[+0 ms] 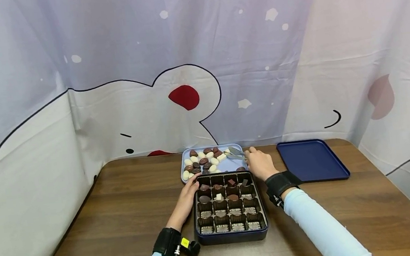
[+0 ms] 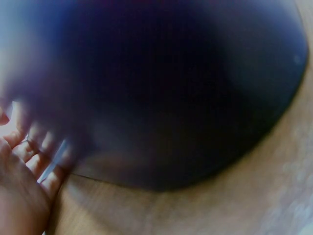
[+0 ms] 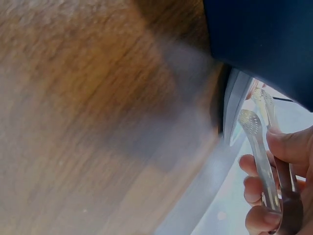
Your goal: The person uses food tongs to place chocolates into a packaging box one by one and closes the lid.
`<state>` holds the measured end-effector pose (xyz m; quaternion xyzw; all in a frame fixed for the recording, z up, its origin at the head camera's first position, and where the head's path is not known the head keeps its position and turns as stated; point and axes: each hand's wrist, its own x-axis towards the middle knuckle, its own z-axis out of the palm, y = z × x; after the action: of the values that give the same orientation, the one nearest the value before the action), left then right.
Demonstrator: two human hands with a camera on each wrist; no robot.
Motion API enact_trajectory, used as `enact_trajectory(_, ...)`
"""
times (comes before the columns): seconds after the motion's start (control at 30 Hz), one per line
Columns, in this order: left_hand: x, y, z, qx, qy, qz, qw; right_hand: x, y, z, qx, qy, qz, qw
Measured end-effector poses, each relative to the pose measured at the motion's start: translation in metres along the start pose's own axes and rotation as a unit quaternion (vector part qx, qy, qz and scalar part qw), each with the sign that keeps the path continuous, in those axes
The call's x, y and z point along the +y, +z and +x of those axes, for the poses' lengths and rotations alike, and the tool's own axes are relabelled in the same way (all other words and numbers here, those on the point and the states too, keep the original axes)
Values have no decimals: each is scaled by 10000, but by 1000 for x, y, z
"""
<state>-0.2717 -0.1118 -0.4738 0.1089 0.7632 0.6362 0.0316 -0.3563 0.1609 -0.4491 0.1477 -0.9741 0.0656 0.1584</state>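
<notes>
In the head view, the right hand (image 1: pixel 261 164) is clamped on metal tongs (image 1: pixel 236 151), which reach leftward over the chocolates (image 1: pixel 203 161) on the light-blue tray (image 1: pixel 229 166). The left hand (image 1: pixel 185 200) touches the far left corner of the box (image 1: pixel 232 237).

In the left wrist view, its fingers (image 2: pixel 35 164) are only slightly bent.

In the right wrist view, thumb and fingers hold the tongs, tips apart.

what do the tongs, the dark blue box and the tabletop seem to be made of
Tongs: metal, probably stainless steel, from the silvery shine and thin, perforated tips.
Dark blue box: smooth, painted metal or plastic; the even colour and rounded corners leave both open.
Tabletop: wood or wood-look laminate with a soft sheen, judging by the brown streaked grain and pale reflection.
</notes>
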Motion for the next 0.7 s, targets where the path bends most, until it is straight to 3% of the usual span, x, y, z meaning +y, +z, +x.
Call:
enact_trajectory(0.43,-1,-3,-1,-24,-63,-63,10000,2,-2,-10,124,115,-28,9999)
enact_trajectory(0.7,1,-2,-1,-57,-43,-109,9999,12,-26,-29,435,32,140,9990)
